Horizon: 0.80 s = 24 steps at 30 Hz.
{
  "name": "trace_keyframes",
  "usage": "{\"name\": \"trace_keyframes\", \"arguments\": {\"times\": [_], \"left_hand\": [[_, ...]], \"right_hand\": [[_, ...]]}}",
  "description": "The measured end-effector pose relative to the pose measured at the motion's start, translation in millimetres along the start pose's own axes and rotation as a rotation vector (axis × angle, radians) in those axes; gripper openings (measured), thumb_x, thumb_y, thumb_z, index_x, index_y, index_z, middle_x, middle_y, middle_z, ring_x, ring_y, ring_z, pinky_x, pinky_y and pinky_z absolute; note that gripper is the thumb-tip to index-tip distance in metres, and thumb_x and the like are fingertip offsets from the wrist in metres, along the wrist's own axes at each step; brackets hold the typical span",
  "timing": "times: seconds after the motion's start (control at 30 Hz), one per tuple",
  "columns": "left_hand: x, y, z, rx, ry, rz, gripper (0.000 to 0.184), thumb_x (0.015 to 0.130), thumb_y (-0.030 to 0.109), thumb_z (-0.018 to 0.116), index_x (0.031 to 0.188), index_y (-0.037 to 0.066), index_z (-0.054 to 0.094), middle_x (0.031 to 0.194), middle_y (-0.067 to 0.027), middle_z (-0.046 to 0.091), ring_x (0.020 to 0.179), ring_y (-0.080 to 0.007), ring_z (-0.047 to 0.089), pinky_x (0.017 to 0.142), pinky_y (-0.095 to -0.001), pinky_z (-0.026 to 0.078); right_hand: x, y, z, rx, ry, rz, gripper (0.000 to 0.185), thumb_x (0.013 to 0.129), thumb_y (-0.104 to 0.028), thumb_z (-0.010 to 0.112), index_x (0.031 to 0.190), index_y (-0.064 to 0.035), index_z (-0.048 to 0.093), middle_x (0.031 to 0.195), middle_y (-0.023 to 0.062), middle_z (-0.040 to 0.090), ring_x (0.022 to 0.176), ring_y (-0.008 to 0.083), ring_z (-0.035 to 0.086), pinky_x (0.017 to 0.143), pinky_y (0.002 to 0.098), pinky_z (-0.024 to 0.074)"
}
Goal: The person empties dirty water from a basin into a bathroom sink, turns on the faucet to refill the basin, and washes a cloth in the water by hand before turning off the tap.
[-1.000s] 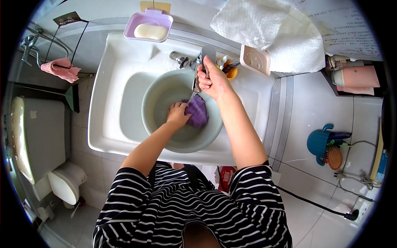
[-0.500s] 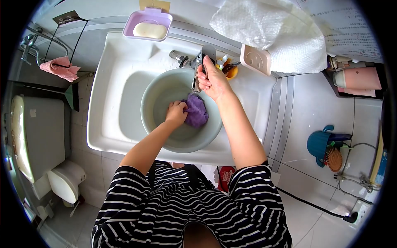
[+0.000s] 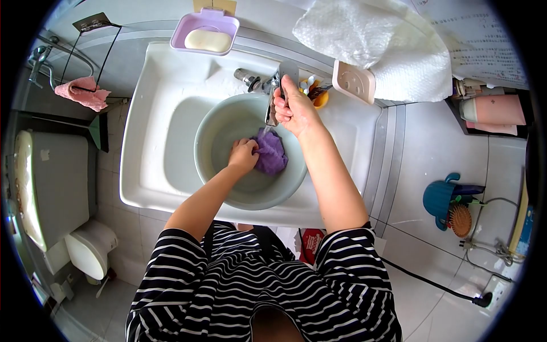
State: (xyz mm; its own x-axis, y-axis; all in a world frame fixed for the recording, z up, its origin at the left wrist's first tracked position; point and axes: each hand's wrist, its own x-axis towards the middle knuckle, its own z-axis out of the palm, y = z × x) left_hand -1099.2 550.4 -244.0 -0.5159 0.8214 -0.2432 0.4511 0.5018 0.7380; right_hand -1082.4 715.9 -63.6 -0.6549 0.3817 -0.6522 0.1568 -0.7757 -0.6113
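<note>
A purple cloth [image 3: 271, 154] lies bunched in a round grey-green basin [image 3: 212, 174], which stands in the white sink [image 3: 145, 171]. My left hand [image 3: 243, 155] is inside the basin, its fingers closed on the cloth's left edge. Above the basin's back rim, my right hand [image 3: 293, 108] is wrapped round the handle of the metal faucet [image 3: 272, 111]. A little water shows at the spout, just over the cloth.
Behind the sink are a purple dish with soap [image 3: 207, 41], a pink dish [image 3: 354, 82] and a white towel [image 3: 393, 51]. A yellow cup [image 3: 322, 100] stands beside the faucet. A hairbrush [image 3: 460, 220] hangs at right; a toilet [image 3: 57, 188] is at left.
My left fingers have drawn in and gathered the cloth's edge, and the cloth has shifted slightly. My right hand has stayed at the faucet.
</note>
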Motion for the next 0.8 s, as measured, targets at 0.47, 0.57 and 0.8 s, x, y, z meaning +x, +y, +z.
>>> {"name": "trace_keyframes", "arguments": {"times": [0.47,0.57,0.8], "left_hand": [[10,14,-21,-0.132,0.551,-0.121,0.035,0.074,0.016,0.053,0.108,0.01,0.049,0.108,-0.0207,0.049,0.099,-0.0367,0.047,0.087,-0.0449,0.039],[7,7,-11,0.227,0.187,-0.028,0.053,0.076,0.032,0.059,0.125,0.02,0.045,0.13,-0.0149,0.037,0.119,-0.0339,0.033,0.099,-0.0483,0.029],[31,-8,-14,0.115,0.224,-0.171,0.061,0.073,0.035,0.064,0.128,0.018,0.042,0.13,-0.0108,0.038,0.108,-0.0367,0.045,0.091,-0.0431,0.04]], "right_hand": [[-18,131,-72,-0.368,0.335,-0.077,0.027,0.083,-0.018,0.055,0.108,-0.0061,0.053,0.102,0.0067,0.055,0.092,0.0158,0.052,0.081,0.0302,0.0411],[-8,145,-62,-0.412,0.467,-0.031,0.051,0.082,-0.018,0.054,0.127,-0.0045,0.036,0.127,0.0141,0.04,0.116,0.0248,0.039,0.096,0.036,0.0315],[32,168,-80,-0.216,0.642,0.072,0.059,0.084,-0.029,0.052,0.135,-0.0126,0.026,0.136,0.0125,0.032,0.123,0.0275,0.033,0.098,0.0502,0.0246]]}}
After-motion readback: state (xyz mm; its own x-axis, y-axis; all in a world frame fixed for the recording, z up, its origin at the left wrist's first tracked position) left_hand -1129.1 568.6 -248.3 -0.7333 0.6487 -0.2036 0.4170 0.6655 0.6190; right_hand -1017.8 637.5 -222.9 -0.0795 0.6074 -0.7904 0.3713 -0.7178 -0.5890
